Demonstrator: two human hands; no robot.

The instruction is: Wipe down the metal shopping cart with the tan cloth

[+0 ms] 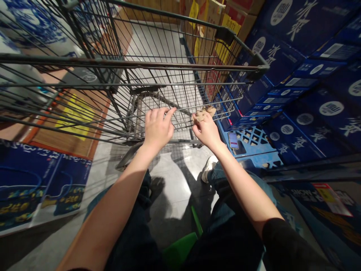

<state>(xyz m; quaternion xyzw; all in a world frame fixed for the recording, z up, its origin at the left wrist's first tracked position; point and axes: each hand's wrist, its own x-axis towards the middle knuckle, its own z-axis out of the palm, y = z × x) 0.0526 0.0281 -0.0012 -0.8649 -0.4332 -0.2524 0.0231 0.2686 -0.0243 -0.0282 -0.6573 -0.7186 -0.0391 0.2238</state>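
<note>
A dark wire shopping cart stands right in front of me, its grid tilted across the view. My right hand is closed on a crumpled, stained beige cloth against the wires at the near right side of the cart. To its left, my left hand rests at the near wires with fingers apart and thumb stretched out, holding nothing that I can see. Its fingertips seem to touch the wire, though exact contact is hard to tell.
Stacked blue cartons rise on the right, above a blue plastic pallet where a phone lies. Blue-and-white jars and a yellow sign are at left. Something green is between my legs. Brown boxes stand behind.
</note>
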